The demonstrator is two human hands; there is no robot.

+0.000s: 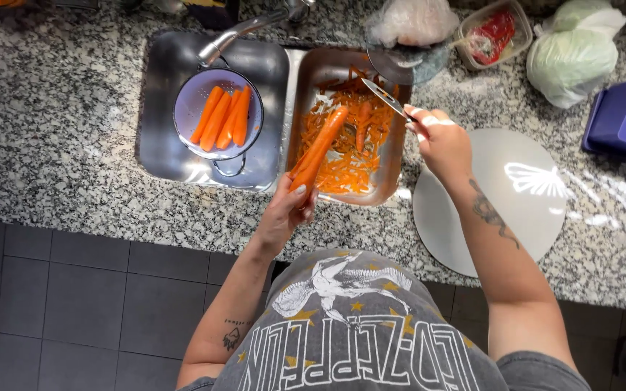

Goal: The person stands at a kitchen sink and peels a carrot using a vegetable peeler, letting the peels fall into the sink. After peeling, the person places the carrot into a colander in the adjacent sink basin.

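Four peeled carrots (223, 119) in one colander (185, 108), three carrots (322, 145) over the right basin, two knives (387, 99).

Left hand (284, 213) gripping a carrot (318, 148) over a peel-filled sink basin (393, 166), right hand (440, 141) holding a knife (385, 98), peeled carrots in a colander (182, 116) alongside

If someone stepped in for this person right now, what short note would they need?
Left hand: grips the lower end of a carrot, held slanted over the right sink basin.
Right hand: holds a knife, blade pointing toward the carrot, apart from it.
Done: several peeled carrots lie in the colander in the left basin; orange peelings cover the right basin's bottom.
Left, judging by this: the held carrot seems mid-peel, and another carrot lies among the peelings.
Nearby: round board at right, bare.
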